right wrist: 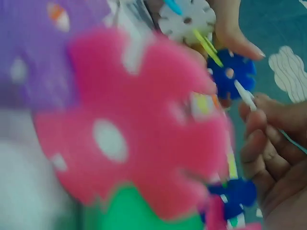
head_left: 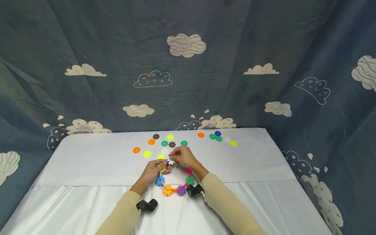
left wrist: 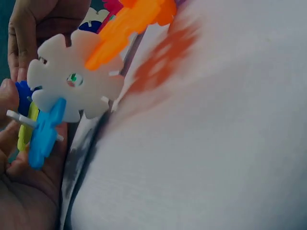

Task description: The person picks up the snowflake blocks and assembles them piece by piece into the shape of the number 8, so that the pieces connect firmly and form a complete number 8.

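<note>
The chain of notched plastic discs point(head_left: 167, 190) curves over the middle of the white table point(head_left: 102, 163). The left hand point(head_left: 154, 168) grips its dark blue disc point(right wrist: 225, 84) at the far side, apparently to keep it steady, while the right hand point(head_left: 183, 157) pinches a white disc point(right wrist: 245, 97) edge-on to it, perhaps for aligning their notches.

Linked discs point(head_left: 180, 192) look smooth, matt plastic; wrist cameras point(head_left: 147, 205), plastic. Backdrop point(head_left: 117, 49) is matt cloth, lightly creased; table cover point(head_left: 88, 163) looks smooth cloth; sleeves point(head_left: 121, 212), matt cloth.
</note>
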Tool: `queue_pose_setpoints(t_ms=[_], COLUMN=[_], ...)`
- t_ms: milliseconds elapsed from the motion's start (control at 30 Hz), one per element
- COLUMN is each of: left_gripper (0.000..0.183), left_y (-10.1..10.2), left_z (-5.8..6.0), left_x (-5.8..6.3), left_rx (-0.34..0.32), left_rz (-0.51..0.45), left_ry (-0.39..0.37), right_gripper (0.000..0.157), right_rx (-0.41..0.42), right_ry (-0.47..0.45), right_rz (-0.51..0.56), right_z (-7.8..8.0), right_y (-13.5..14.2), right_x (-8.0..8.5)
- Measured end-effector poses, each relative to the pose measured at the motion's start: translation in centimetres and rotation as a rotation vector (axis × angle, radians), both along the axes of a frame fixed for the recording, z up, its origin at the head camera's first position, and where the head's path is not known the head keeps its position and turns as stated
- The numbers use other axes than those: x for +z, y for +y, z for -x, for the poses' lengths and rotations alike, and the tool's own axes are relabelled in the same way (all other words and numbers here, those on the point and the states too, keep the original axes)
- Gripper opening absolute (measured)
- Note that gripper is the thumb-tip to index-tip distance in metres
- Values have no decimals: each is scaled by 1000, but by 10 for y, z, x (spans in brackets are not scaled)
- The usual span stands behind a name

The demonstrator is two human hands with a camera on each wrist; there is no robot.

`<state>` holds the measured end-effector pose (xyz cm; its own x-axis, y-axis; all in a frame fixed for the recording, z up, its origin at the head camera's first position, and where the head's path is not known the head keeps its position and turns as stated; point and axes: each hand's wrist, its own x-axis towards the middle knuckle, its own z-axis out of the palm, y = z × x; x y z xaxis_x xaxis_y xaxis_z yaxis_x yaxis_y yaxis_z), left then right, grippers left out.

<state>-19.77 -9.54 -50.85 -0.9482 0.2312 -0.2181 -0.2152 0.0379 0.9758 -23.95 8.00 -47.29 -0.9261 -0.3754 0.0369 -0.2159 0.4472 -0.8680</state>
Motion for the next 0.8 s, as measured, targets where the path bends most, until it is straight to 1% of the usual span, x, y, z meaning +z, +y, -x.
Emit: queue_pose_setpoints(t_ms=[67,100,167,233,333,400,467,533,600,667,767,800], left_gripper=[37,38,37,36,37,36,35,31,29,28,28,27], left_y=[1,2,3,4,5,7,7,8,9,8,6,6], left_z=[-1,-1,-1,0,1,2,3,5,6,6,7,7], left_x=[1,1,2,2,3,4,4,4,3,3,3,3], left_rx=[2,7,18,23,47,71,99,124,137,144,133,130], left_rz=[32,45,62,65,65,62,51,28,49,71,116,113], left_ry=[-13,-19,-30,-43,-72,-96,-119,-138,-128,-121,-96,-96], right_gripper=[15,18,21,21,21,24,29,36,44,49,48,45], right_rx=[1,-16,-88,-209,-421,-546,-613,-634,-618,-594,-591,-592], right_ry=[-14,-15,2,43,95,90,53,11,-25,-71,-120,-135], right_rz=[0,1,13,23,-19,-69,-119,-181,-252,-319,-421,-440], right_z=[2,4,9,16,28,36,44,52,59,68,77,79], right_y=[8,13,26,44,76,97,112,123,130,132,132,132], right_x=[1,1,-1,-4,-12,-17,-22,-24,-23,-23,-22,-23])
